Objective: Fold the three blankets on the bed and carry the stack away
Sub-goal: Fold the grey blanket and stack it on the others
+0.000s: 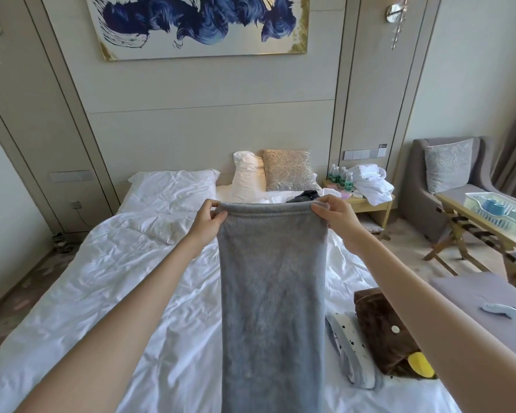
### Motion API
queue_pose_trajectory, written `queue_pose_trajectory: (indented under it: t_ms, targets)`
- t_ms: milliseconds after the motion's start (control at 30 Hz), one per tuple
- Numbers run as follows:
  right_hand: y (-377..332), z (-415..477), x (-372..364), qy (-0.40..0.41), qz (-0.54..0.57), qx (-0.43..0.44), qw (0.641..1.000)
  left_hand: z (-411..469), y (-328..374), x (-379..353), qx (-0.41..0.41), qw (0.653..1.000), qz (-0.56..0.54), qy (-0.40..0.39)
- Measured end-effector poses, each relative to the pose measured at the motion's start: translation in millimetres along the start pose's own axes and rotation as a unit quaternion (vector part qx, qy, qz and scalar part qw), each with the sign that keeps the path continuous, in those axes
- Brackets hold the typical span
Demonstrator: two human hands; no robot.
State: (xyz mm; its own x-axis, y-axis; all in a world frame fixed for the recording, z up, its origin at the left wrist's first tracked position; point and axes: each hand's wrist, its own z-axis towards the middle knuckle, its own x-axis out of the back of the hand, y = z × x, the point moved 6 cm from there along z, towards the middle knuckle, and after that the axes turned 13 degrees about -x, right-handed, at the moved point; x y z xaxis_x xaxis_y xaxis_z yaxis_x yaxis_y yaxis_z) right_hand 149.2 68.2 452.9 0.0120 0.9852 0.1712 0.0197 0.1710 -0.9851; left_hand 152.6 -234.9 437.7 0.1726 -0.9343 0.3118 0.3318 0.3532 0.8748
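I am watching the fingers [221, 216] of the left hand [209, 219] pinching the top left corner of the grey blanket [273, 293], with thumb and fingertips curling tightly over its hemmed edge. The right hand [335, 214] is gripping the top right corner the same way, its fingers closing round the hem. Between the two hands the top edge is running nearly level. The blanket is hanging down as a long narrow strip over the bed [102, 278] and is passing out of the bottom of my view. I cannot tell whether its lower end is touching the sheet.

Just right of the hanging strip, a brown blanket [382, 332] is lying folded on the white sheet, showing a yellow patch at its near corner. A white spotted blanket [352, 353] with a grey border is lying folded against its left side, touching it.

Farther up the bed, a flat white pillow [173, 183] is lying at the head, and a beige cushion [289, 169] is leaning upright against the headboard. Beyond the bed's right side, a bedside surface [367, 204] is carrying green-labelled bottles [340, 175] and a heap of white towelling [370, 181]. A grey armchair [414, 186] is standing in the corner, well apart from the hands.
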Motion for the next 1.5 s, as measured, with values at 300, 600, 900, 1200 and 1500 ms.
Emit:
queue_pose_trajectory:
  t_ms: [300,600,900,1200,1500]
  targets:
    - [-116,96,-7,0.134,-0.007,0.132,0.982,138,65,41,-0.072,0.996,-0.024,0.044]
    - [-74,91,-21,0.115,-0.135,0.155,0.972,103,19,39,-0.087,0.996,-0.025,-0.008]
    - [186,9,-55,0.009,-0.29,-0.041,0.956,-92,-172,-36,0.112,0.981,0.054,-0.149]
    - [343,-137,-52,-0.097,-0.365,-0.153,0.913,-288,-240,-82,0.17,0.951,0.098,-0.239]
    - [415,-221,-49,-0.183,-0.457,-0.156,0.856,-398,-262,-118,0.177,0.925,0.107,-0.318]
